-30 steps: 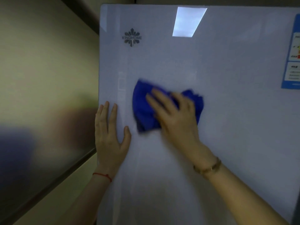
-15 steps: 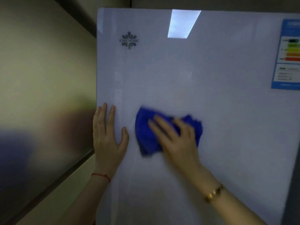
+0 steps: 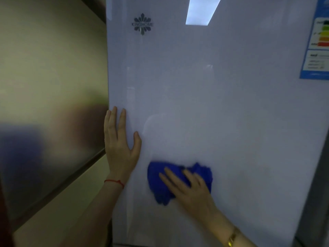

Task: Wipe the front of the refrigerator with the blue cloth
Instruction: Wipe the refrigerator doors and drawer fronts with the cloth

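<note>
At the bottom right, nearest the viewer, a gold bracelet (image 3: 232,238) is worn on the right wrist. Above it, the right hand (image 3: 191,190) is laid flat with fingers spread over a crumpled blue cloth (image 3: 160,182), which is pressed against the white refrigerator door (image 3: 222,113) rather than gripped in a closed fist; the hand and cloth are slightly blurred. The cloth is found low on the door, well below the brand logo (image 3: 142,24) and a little to its right. Parts of the cloth are seen past the fingers on the left, above and on the right

To the left of the cloth and slightly higher, the left hand (image 3: 121,148) is placed palm-down on the door at its left edge, directly below the logo. It is open and flat, fingers pointing up, thumb angled out toward the cloth, and nothing is held in it. A thin red string (image 3: 114,182) is tied around the left wrist

Higher on the door, near its top left, the grey logo is printed as a flower shape with the word KINGHOME across it. To the right of the logo, a bright ceiling-light reflection (image 3: 203,9) is seen on the glossy surface. Far right of the logo, an energy label (image 3: 318,49) with a blue border and coloured bars is stuck at the door's edge

Left of the door, a dull beige wall panel (image 3: 53,77) is seen, blurred
</note>
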Available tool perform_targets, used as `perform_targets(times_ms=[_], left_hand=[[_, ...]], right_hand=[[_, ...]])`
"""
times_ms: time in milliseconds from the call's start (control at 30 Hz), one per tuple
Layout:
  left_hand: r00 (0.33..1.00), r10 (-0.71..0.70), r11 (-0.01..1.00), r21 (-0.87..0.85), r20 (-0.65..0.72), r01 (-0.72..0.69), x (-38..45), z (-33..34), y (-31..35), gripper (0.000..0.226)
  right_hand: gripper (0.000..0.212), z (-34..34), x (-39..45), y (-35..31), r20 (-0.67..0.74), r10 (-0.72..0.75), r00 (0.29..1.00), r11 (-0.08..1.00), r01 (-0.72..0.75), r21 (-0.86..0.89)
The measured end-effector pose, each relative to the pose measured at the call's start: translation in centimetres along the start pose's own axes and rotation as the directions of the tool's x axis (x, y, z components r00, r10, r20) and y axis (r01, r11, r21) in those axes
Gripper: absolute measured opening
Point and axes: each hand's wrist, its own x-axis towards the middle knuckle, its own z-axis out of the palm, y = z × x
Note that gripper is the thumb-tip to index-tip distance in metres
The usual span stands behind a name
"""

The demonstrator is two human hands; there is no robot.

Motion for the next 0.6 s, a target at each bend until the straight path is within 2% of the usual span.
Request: perform_targets(times_ms=[67,100,167,233,267,300,333,367,433,467,500,533,600], left_hand=[[1.000,0.010,1.000,-0.005,0.025,-0.010,-1.9,-0.5,-0.6,0.061],[0.999,0.019,1.000,0.001,0.039,-0.019,-2.6,-0.7,-0.9,0.061],[0.997,0.034,0.999,0.016,0.062,-0.035,-3.4,-0.9,-1.3,0.062],[0.998,0.032,0.999,0.009,0.057,-0.033,-3.4,-0.9,-1.4,0.062],[0.998,0.020,1.000,0.005,0.052,-0.020,-3.4,-0.8,-1.2,0.062],[0.999,0.004,1.000,0.005,0.049,-0.004,-3.4,-0.6,-1.0,0.062],[0.999,-0.008,1.000,0.002,0.046,0.008,-3.5,-0.6,-0.9,0.062],[0.999,-0.015,1.000,-0.001,0.039,0.015,-3.5,-0.5,-0.8,0.061],[0.999,-0.026,1.000,-0.005,0.032,0.026,-3.4,-0.4,-0.6,0.061],[0.999,-0.024,1.000,-0.006,0.034,0.025,-3.5,-0.3,-0.5,0.060],[0.999,-0.015,1.000,-0.005,0.035,0.015,-3.6,-0.3,-0.3,0.060],[0.999,0.001,1.000,-0.002,0.040,-0.001,-3.7,-0.2,0.0,0.060],[0.998,0.029,1.000,-0.002,0.052,-0.029,-3.8,-0.1,0.5,0.059]], right_hand=[[0.046,-0.2,-2.5,0.2,0.037,-0.074,0.997,0.997,0.074,0.000],[0.047,-0.4,-1.9,1.4,0.021,-0.050,0.999,0.999,0.050,-0.005],[0.049,-1.1,2.1,4.2,-0.071,0.151,0.986,0.989,-0.150,0.012],[0.040,-1.7,7.6,6.8,-0.192,0.445,0.875,0.895,-0.439,0.073],[0.038,-1.7,9.6,7.1,-0.224,0.536,0.814,0.844,-0.526,0.105],[0.039,-1.5,10.5,6.6,-0.236,0.563,0.792,0.825,-0.552,0.118],[0.041,-1.2,10.4,5.5,-0.235,0.521,0.820,0.852,-0.513,0.102],[0.044,-0.8,9.1,3.9,-0.226,0.420,0.879,0.907,-0.415,0.071],[0.050,-0.1,3.6,0.9,-0.131,0.161,0.978,0.987,-0.162,0.008],[0.050,-0.2,0.4,0.2,-0.071,0.079,0.994,0.997,-0.079,-0.004],[0.050,-0.3,-2.7,0.3,-0.034,0.057,0.998,0.998,-0.057,-0.008],[0.049,-0.7,-5.0,1.0,-0.023,0.096,0.995,0.995,-0.096,-0.010],[0.048,-1.4,-7.0,4.1,-0.043,0.255,0.966,0.966,-0.256,-0.033]])
